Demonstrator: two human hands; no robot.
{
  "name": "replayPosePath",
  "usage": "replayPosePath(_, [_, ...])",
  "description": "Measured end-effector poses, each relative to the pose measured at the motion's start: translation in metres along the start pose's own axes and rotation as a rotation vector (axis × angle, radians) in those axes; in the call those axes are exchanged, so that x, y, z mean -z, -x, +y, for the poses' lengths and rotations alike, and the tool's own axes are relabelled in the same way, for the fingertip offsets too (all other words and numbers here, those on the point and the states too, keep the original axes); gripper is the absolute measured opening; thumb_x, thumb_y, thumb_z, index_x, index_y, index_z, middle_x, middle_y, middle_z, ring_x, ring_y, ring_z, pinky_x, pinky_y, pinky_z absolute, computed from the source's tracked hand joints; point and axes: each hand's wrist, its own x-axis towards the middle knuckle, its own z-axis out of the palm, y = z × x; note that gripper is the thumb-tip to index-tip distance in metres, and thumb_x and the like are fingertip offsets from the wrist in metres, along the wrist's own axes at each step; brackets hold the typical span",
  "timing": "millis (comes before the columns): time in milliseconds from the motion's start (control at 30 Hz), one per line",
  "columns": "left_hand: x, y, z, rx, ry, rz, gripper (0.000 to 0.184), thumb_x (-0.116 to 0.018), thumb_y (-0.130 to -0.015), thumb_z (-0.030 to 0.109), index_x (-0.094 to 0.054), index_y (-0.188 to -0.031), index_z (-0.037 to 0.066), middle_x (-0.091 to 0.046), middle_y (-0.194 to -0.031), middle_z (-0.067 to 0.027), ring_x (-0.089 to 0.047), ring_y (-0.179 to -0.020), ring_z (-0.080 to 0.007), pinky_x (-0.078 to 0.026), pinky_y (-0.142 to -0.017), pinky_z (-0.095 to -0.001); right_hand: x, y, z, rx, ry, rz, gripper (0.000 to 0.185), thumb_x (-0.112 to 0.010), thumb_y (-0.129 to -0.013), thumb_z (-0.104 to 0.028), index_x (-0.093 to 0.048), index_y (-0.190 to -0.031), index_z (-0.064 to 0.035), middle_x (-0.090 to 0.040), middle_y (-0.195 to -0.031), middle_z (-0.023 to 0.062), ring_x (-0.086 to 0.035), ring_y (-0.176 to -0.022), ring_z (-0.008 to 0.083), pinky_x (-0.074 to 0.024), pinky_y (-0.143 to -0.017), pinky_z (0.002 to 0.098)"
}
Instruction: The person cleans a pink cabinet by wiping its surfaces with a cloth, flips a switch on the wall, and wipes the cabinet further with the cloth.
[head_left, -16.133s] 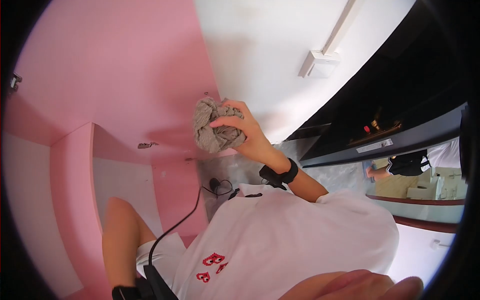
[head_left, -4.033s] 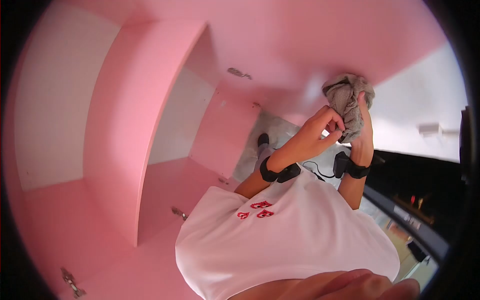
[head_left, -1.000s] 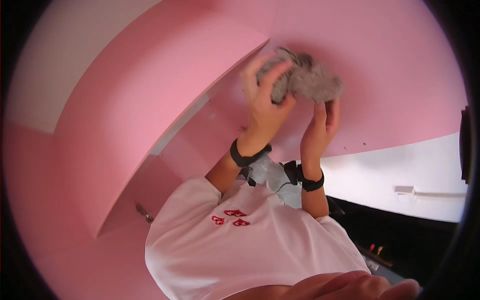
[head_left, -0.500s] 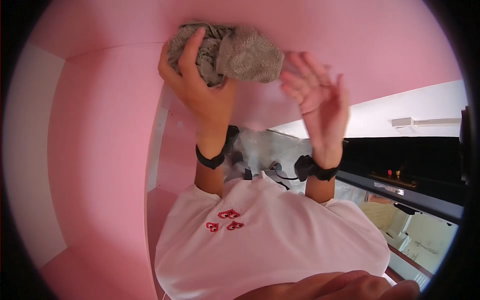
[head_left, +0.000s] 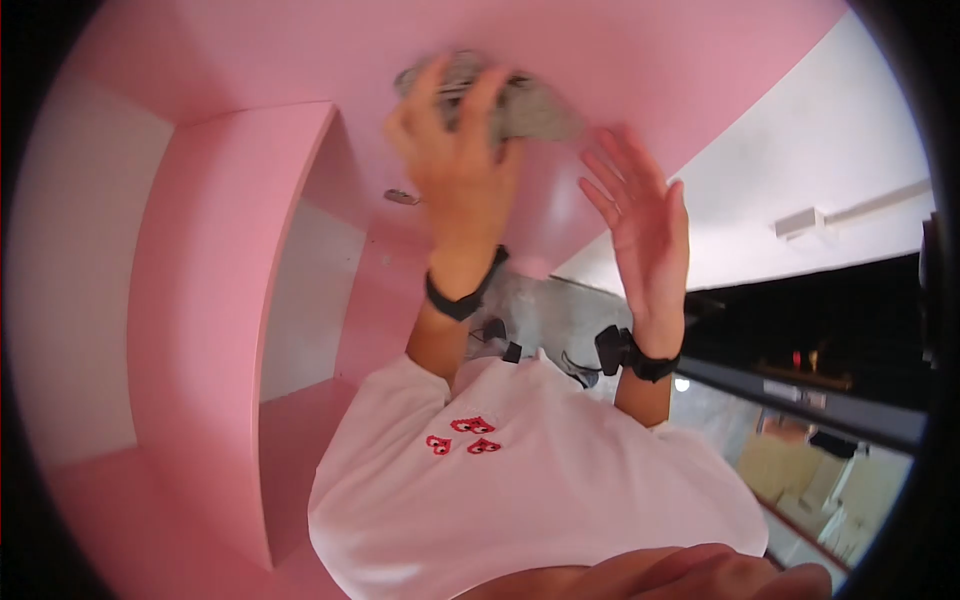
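Observation:
My left hand (head_left: pixel 455 135) is closed around a grey-brown patterned cloth (head_left: pixel 540 110), its fingers bent over the bunched part. The cloth lies against a pink panel (head_left: pixel 640 50), and its loose end sticks out to the right. Motion blurs both the hand and the cloth. To the right, my right hand (head_left: pixel 640 215) is raised open, palm towards me, with its fingers spread and nothing in it. Its fingertips are close to the loose end of the cloth; I cannot tell whether they touch the panel.
A pink upright board (head_left: pixel 215 300) with a free edge stands on the left, beside a white back wall (head_left: pixel 85 270). A small metal fitting (head_left: pixel 402 197) sits on the pink surface. On the right are a white wall (head_left: pixel 800 120) and a black ledge (head_left: pixel 780 320). Grey floor (head_left: pixel 540 300) shows below.
My left hand has moved right with the cloth, which now looks more bunched and covered. My right hand stays open and has dropped slightly. The view has shifted, showing more of the left compartment.

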Motion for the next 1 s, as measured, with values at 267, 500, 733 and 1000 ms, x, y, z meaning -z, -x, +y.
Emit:
replayPosePath(267, [-0.061, 0.002, 0.126, -0.381, 0.290, 0.172, 0.050, -0.079, -0.060, 0.012, -0.070, -0.107, 0.021, -0.057, -0.137, -0.0082, -0.052, -0.112, -0.0327, -0.046, -0.093, -0.0459, 0.060, 0.039, -0.057, 0.121, -0.031, 0.026, 0.077, -0.045, -0.104, -0.056, -0.024, -0.161, -0.0090, -0.038, -0.155, 0.0181, -0.040, -0.143, 0.0371, -0.0338, -0.118, 0.0513])
replayPosePath(500, [-0.094, 0.075, 0.209, -0.480, 0.484, -0.205, 0.032, -0.076, -0.069, 0.014, -0.068, -0.100, 0.019, -0.058, -0.132, -0.0074, -0.053, -0.105, -0.0324, -0.053, -0.086, -0.0378, 0.136, 0.066, -0.069, 0.278, -0.188, 0.272, 0.057, -0.044, -0.108, -0.041, -0.035, -0.155, -0.0093, -0.041, -0.154, 0.0127, -0.040, -0.142, 0.0309, -0.0318, -0.119, 0.0470])
replayPosePath(733, [-0.044, 0.110, 0.208, -0.286, 0.677, -0.254, 0.060, -0.084, -0.072, 0.013, -0.061, -0.127, 0.021, -0.045, -0.147, -0.0121, -0.051, -0.111, -0.0340, -0.052, -0.090, -0.0446, 0.100, 0.078, -0.067, 0.284, -0.056, 0.445, 0.049, -0.047, -0.106, -0.035, -0.038, -0.147, -0.0102, -0.044, -0.147, 0.0147, -0.045, -0.136, 0.0318, -0.0381, -0.113, 0.0471])
replayPosePath(1000, [-0.021, 0.063, 0.091, 0.081, 0.772, -0.045, 0.081, -0.085, -0.071, 0.014, -0.049, -0.143, 0.011, -0.040, -0.149, -0.0197, -0.046, -0.128, -0.0455, -0.048, -0.102, -0.0499, 0.012, 0.015, 0.006, 0.747, 0.711, 0.168, 0.021, -0.065, -0.085, -0.009, -0.059, -0.105, -0.0100, -0.042, -0.146, 0.0172, -0.045, -0.135, 0.0372, -0.0401, -0.110, 0.0524])
